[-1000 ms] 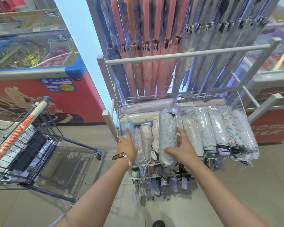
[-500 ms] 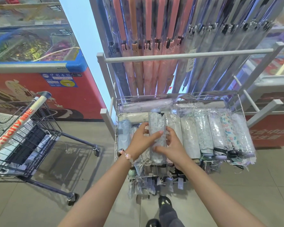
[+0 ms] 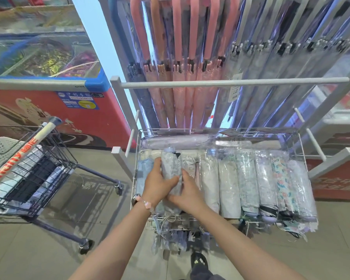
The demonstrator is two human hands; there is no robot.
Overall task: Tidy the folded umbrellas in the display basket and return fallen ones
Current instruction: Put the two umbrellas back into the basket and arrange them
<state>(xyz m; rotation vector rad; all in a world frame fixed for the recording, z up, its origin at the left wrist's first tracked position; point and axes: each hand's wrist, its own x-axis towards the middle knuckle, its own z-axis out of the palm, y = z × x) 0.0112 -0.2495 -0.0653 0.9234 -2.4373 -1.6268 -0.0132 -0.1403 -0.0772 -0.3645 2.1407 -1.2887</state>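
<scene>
1. Fingers (image 3: 171,179) of the left hand (image 3: 157,186) wrap across the front of a pale grey-blue folded umbrella (image 3: 171,170), clenched on its lower half, with a bracelet (image 3: 144,203) at the wrist.
2. Far left, a shopping cart (image 3: 28,174) stands on the tiled floor (image 3: 49,255), in front of a red chest freezer (image 3: 49,83).
3. Wire display basket (image 3: 303,158) sits in front of the person, and the gripped umbrella lies in its left part, pointing away, slightly raised above its neighbours.
4. Just right of that umbrella, the right hand (image 3: 187,196) presses against its lower side; whether those fingers close around it or only rest on it is hard to tell.
5. Further right, a row of wrapped folded umbrellas (image 3: 249,178) lies side by side, touching, in clear sleeves, and a floral one (image 3: 282,178) lies near the right end.
6. Across the basket's back, 1 lilac umbrella (image 3: 176,141) lies crosswise.
7. Behind and above, long umbrellas (image 3: 190,67) hang upright behind a grey rail (image 3: 230,82), pink to the left, grey to the right.
</scene>
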